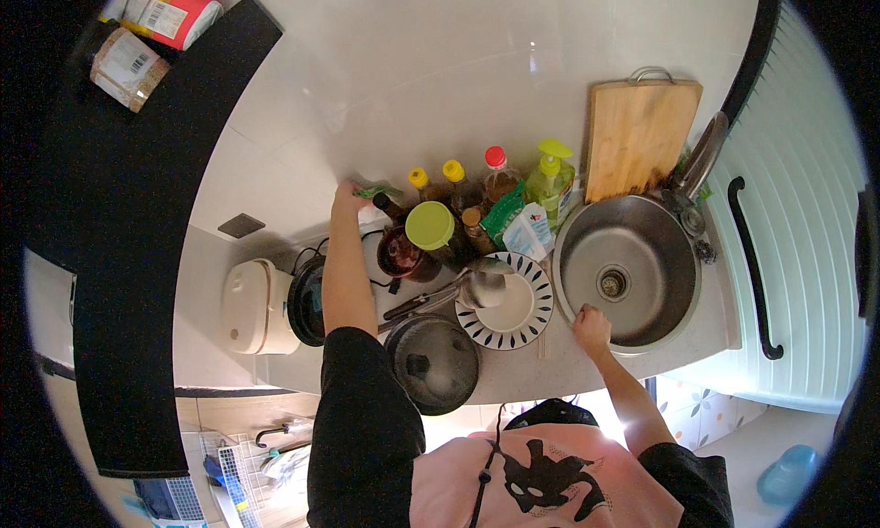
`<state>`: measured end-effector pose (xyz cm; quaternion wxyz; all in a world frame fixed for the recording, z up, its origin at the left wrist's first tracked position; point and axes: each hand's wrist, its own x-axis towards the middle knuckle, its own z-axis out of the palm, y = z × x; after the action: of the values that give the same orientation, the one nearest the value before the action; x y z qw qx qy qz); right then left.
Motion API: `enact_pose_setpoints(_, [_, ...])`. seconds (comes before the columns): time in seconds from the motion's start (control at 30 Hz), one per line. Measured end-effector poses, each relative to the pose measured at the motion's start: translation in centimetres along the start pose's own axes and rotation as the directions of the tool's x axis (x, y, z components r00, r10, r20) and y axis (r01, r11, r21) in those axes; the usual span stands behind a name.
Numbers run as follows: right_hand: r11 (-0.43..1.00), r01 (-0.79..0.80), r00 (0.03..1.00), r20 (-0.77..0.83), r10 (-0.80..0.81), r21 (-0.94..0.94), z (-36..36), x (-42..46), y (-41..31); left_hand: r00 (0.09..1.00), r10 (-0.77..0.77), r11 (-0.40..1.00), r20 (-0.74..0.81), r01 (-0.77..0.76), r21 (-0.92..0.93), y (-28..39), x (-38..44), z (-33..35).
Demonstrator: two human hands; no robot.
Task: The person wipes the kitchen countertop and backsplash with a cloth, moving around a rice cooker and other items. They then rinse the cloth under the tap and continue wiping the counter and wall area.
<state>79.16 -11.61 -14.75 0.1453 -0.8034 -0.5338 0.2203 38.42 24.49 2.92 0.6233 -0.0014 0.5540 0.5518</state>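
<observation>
My left hand (348, 196) reaches to the back wall behind the bottles, its fingers on a green cloth or scrubber (378, 192) pressed near the tiles. Just to its right stand a dark-capped bottle (387, 205) and two yellow-capped bottles (418, 178). Curled loosely, my right hand (592, 328) rests on the front left rim of the round steel sink (629, 273); nothing shows in it. A white plate with dark leaf marks (534, 308) lies left of that hand, with a steel ladle (485, 287) across it.
A lidded pan (433, 363) sits at the counter's front edge. Beyond the plate crowd a green-lidded jar (430, 225), a brown pot (399, 253), a red-capped bottle (496, 158) and a soap pump (551, 177). A wooden cutting board (639, 136) leans behind the sink. A cream appliance (251, 308) stands left.
</observation>
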Motion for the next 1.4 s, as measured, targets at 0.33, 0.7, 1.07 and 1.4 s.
enact_pose_setpoints(0.33, [0.999,0.010,1.000,-0.029,-0.011,-0.030,0.3,0.0,0.2,0.989,0.090,0.948,-0.122,-0.047,0.315,-1.6,9.0,-3.2])
enact_pose_setpoints(0.7, [0.999,-0.015,1.000,-0.028,0.014,-0.042,0.8,0.3,0.7,0.995,0.016,1.000,0.102,-0.016,0.001,-0.4,-0.2,-1.2])
enact_pose_setpoints(1.07, [0.997,-0.031,0.999,0.013,0.032,-0.069,0.2,0.1,0.2,0.830,-0.235,0.860,0.505,0.420,-0.290,1.6,-8.8,2.0])
enact_pose_setpoints(1.4, [0.999,-0.028,1.000,0.004,0.028,0.020,-0.7,-0.2,-0.4,0.954,-0.202,0.929,0.223,0.259,-0.265,-1.4,-7.8,5.3])
